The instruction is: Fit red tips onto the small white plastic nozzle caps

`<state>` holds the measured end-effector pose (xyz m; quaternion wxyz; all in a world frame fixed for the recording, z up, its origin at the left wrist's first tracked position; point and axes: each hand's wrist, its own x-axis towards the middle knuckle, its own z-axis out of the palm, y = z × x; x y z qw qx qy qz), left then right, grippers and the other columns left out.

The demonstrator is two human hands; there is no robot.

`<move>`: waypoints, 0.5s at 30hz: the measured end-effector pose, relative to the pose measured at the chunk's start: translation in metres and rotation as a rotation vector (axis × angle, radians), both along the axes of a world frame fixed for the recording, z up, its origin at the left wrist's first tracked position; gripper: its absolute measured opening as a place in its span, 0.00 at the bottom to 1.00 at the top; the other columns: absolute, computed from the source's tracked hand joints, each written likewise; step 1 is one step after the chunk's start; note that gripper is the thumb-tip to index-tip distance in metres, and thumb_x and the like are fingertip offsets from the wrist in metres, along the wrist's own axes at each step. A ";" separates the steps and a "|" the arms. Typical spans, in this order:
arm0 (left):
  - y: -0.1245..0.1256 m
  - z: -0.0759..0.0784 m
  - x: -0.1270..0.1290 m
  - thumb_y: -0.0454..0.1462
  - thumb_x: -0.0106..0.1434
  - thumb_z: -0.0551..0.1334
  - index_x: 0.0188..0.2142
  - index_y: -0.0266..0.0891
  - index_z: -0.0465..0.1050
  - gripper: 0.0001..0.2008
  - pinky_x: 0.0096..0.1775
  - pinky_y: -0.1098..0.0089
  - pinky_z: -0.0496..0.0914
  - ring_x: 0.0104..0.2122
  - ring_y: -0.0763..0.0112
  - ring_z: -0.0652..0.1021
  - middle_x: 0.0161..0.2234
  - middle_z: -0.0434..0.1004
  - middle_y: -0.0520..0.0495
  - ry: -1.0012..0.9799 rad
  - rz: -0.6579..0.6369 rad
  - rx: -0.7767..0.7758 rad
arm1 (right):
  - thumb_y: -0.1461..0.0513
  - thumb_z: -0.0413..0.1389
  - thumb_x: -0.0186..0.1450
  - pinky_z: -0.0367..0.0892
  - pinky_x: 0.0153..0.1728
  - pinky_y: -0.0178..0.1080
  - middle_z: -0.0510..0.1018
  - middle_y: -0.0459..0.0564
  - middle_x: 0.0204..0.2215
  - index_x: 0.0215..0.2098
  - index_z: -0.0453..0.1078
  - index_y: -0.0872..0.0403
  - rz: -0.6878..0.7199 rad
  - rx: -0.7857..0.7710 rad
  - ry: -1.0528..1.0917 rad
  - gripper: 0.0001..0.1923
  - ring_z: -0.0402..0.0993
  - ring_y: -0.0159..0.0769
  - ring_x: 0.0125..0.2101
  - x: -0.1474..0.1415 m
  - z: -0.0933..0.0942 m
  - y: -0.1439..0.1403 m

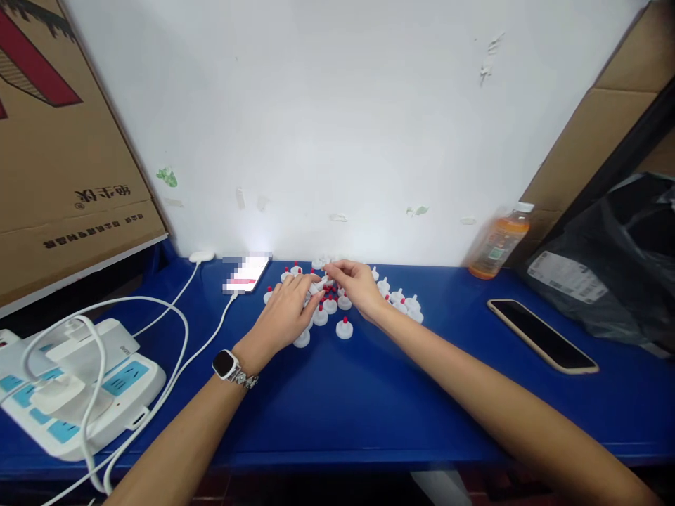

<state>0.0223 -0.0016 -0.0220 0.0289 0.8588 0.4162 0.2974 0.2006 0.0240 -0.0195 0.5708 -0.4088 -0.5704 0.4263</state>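
Note:
My left hand (287,307), with a watch on its wrist, grips a white nozzle cap (317,287) between thumb and fingers. Close beside it, my right hand (359,287) is closed in a pinch at that cap's nozzle end; what lies between those fingertips is too small to make out. Around and under both hands are several white nozzle caps with red tips, one of them a red-tipped cap (344,328) standing apart in front. Loose red tips (330,289) lie between the hands. Right of my right hand sits a group of white caps (413,307), mostly with bare nozzles.
On the blue table (337,414), a lit phone (249,273) charges at the back left. A power strip (126,383) with looping white cables fills the left side. To the right are an orange drink bottle (500,242), a dark phone (543,336) and a dark plastic bag (612,260).

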 end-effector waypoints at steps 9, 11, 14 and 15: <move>-0.005 0.004 0.003 0.45 0.74 0.49 0.54 0.40 0.65 0.17 0.49 0.55 0.67 0.48 0.56 0.71 0.47 0.74 0.42 0.038 -0.032 0.038 | 0.51 0.71 0.48 0.56 0.23 0.33 0.73 0.42 0.20 0.25 0.69 0.54 0.069 -0.056 0.131 0.20 0.64 0.27 0.22 0.001 -0.007 -0.011; -0.006 0.005 0.004 0.44 0.74 0.49 0.54 0.39 0.65 0.17 0.49 0.55 0.68 0.48 0.57 0.72 0.47 0.74 0.42 0.008 -0.053 0.041 | 0.51 0.71 0.48 0.55 0.22 0.33 0.72 0.41 0.19 0.24 0.67 0.54 0.103 -0.057 0.133 0.21 0.62 0.26 0.21 0.001 -0.004 -0.014; -0.005 0.006 0.002 0.44 0.74 0.48 0.57 0.40 0.64 0.18 0.53 0.56 0.67 0.50 0.59 0.72 0.50 0.73 0.41 -0.054 -0.135 0.032 | 0.49 0.70 0.49 0.58 0.24 0.33 0.72 0.41 0.19 0.23 0.66 0.54 0.165 -0.043 0.120 0.22 0.63 0.27 0.21 -0.001 0.005 -0.020; -0.004 0.006 0.000 0.43 0.75 0.47 0.59 0.41 0.62 0.18 0.55 0.57 0.66 0.52 0.60 0.72 0.52 0.73 0.42 -0.066 -0.170 0.027 | 0.49 0.70 0.49 0.60 0.24 0.34 0.72 0.42 0.19 0.23 0.65 0.54 0.187 -0.030 0.104 0.22 0.64 0.27 0.21 -0.003 0.009 -0.022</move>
